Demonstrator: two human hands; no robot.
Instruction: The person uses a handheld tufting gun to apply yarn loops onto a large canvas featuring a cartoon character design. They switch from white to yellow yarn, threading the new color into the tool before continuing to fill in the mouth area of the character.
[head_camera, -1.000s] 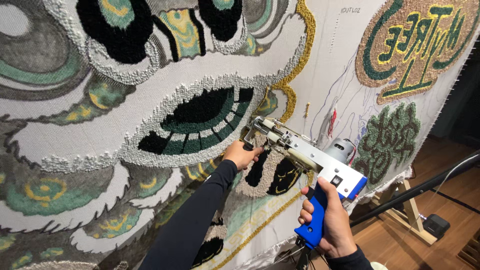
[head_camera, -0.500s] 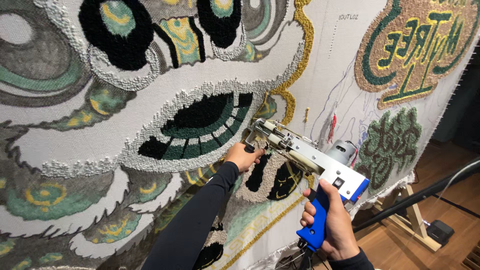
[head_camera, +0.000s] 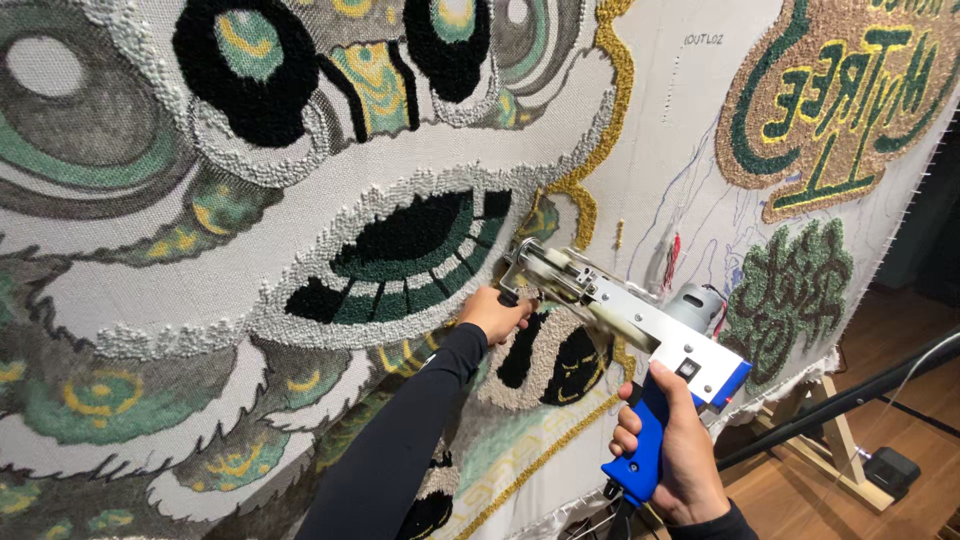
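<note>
Now both hands on the tufting gun (head_camera: 625, 315), held up against the stretched backing cloth (head_camera: 680, 130). My right hand (head_camera: 672, 455) is low, fingers closed round the blue grip, index finger up near the trigger area below the silver body. My left hand (head_camera: 497, 312), black sleeve (head_camera: 400, 450) running up to it, has its fingers closed on the front handle just behind the needle end. The gun slants up and to the left, its nose touching the cloth just beside the lower right corner of the black-and-green tufted mouth shape (head_camera: 400, 255), which has a white looped border. Parts near the nose look blurred; I cannot tell the needle itself. A grey motor sits at the back of the gun, near red wiring. Above left, large tufted eyes in black, green and yellow. A gold tufted line (head_camera: 610, 110) curves down the right edge of the design. Further right, a separate round tufted piece (head_camera: 840, 90) in tan and green, and a dark green patch (head_camera: 790, 290) below it. Wooden frame leg (head_camera: 835, 450) and wood floor (head_camera: 900, 370) at lower right.
</note>
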